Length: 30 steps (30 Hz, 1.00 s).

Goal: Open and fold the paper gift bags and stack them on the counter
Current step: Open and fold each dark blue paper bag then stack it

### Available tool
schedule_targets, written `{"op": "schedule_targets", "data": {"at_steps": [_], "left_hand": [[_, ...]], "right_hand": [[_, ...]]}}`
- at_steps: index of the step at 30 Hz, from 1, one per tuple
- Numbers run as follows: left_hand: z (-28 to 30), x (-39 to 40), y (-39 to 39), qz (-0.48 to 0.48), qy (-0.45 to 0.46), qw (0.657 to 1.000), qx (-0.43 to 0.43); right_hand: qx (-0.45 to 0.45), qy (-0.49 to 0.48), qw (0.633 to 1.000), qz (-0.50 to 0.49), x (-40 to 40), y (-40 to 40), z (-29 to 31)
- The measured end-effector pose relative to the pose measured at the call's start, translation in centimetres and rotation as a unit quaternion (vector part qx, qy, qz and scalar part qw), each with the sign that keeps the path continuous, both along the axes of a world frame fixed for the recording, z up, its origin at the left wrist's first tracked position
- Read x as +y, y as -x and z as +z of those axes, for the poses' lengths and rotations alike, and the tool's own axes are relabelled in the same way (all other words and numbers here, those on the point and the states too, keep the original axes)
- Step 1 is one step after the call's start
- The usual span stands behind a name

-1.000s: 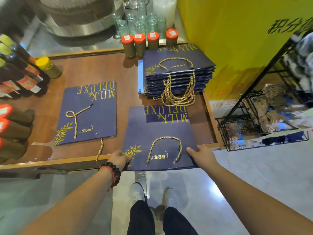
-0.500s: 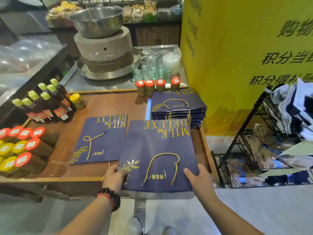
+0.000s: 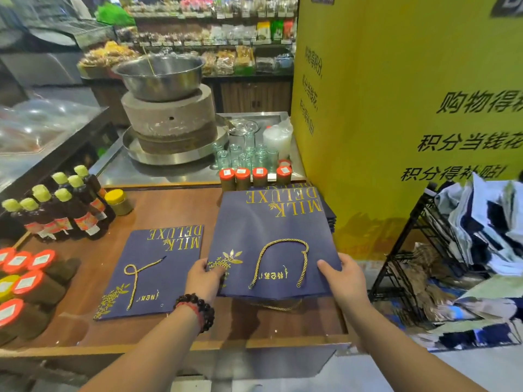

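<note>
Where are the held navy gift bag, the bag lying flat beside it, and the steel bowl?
held gift bag (image 3: 268, 222): head view, front panel.
flat gift bag (image 3: 172, 267): head view, panel middle.
steel bowl (image 3: 161, 83): head view, outer wall.

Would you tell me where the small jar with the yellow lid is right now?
In the head view the yellow-lidded jar stands at the back left of the wooden counter, just right of the green-capped bottles.

Held bag (image 3: 271, 241) right of flat bag (image 3: 158, 267)
</note>
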<state>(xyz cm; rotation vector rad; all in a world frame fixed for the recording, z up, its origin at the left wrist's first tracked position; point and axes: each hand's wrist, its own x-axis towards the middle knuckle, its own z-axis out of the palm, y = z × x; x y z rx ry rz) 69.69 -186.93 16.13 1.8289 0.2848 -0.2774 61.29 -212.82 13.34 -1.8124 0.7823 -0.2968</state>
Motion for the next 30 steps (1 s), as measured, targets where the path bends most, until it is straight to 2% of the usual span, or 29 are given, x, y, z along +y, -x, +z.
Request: {"op": "schedule_targets", "data": {"at_steps": [5,9,14,17,22,26,30], "left_hand": [[0.0,-2.5,-4.7,-0.042,0.008,0.999,0.011],[-0.8,-4.3,-8.8,-0.081,0.039,0.995,0.047],[-3.2,-5.3,-14.0,-0.122,0.017,0.990,0.075],[-6.6,-5.9,-17.2,-0.145,0.001,0.986,0.088],[-7.2,-7.5,-19.8,-0.154,-0.077,0.979,0.106],[-4.9,-9.1,-20.1,-0.169,-0.183,0.962,0.115],[-5.5,-10.8,-21.1,-0.175,-0.232,0.948,0.128]], "right_hand": [[0.002,-0.004,1.000,-0.030,-2.3,-3.8,0.2],[0.047,0.018,0.997,-0.053,-4.0,-6.8,0.5],[0.108,0.053,0.991,-0.062,-5.1,-9.9,1.1],[0.145,0.079,0.985,-0.046,-6.1,-11.4,1.4],[0.186,0.066,0.980,-0.027,-8.4,-14.5,1.5],[0.195,0.041,0.980,-0.018,-10.3,-16.6,0.4],[0.198,0.019,0.980,-0.012,-11.6,-18.9,-0.6]]}}
